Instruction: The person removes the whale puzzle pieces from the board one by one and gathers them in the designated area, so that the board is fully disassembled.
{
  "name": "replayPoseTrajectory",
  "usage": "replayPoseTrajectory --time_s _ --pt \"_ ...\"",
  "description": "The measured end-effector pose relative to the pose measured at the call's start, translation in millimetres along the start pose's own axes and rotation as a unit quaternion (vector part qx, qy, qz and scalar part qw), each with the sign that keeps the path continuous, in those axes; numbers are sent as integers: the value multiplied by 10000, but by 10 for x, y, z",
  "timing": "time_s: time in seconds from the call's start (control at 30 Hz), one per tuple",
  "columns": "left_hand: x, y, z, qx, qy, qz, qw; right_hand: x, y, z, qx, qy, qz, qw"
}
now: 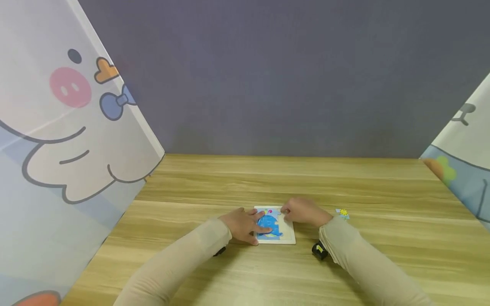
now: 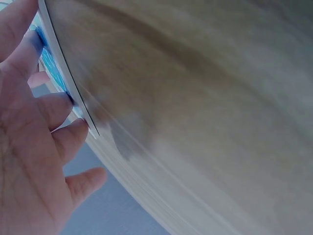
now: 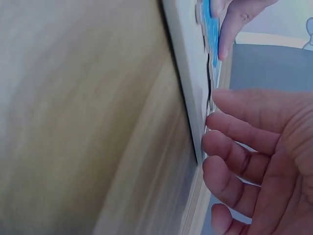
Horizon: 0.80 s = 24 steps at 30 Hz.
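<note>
A jigsaw puzzle [image 1: 269,224] showing a blue whale-like figure lies in a white tray [image 1: 289,238] on the wooden table. The tray's right part shows bare pale base. My left hand [image 1: 242,225] rests over the left side, fingers spread and touching the puzzle and the tray's rim. At the upper right of the tray, my right hand [image 1: 304,211] has its fingers curled. Its thumb and index finger pinch a puzzle piece at the picture's edge, mostly hidden by the fingertips. Right of that hand lies a loose puzzle piece [image 1: 343,213] with a yellow sun.
The wooden table [image 1: 214,182] runs back to a dark grey panel [image 1: 283,76]. Cartoon-printed panels [image 1: 76,123] stand at left and right. A black wrist device [image 1: 319,250] shows beside the right sleeve.
</note>
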<state>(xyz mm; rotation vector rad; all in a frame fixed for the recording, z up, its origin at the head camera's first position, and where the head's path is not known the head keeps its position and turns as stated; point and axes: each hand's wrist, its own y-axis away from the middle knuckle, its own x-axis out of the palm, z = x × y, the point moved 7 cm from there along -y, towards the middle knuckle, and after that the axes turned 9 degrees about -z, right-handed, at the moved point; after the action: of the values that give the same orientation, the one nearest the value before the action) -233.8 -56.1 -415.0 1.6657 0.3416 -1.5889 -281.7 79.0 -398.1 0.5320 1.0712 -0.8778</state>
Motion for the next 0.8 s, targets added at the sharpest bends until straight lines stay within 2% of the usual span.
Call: replayPoseTrajectory --time_s 0.13,0.33,0.53,0.8 --pt "-10 -10 4 0 -28 37 10000 21 -14 -27 369 -171 80 9991" --pt "-10 -18 3 -21 -29 71 10000 39 -29 -63 824 -679 -69 9943" --pt "-2 -12 4 -41 36 63 10000 54 -70 -79 1122 -510 -240 9921" --pt "-12 -20 5 -56 74 62 9999 54 -118 -77 1258 -509 -416 9899"
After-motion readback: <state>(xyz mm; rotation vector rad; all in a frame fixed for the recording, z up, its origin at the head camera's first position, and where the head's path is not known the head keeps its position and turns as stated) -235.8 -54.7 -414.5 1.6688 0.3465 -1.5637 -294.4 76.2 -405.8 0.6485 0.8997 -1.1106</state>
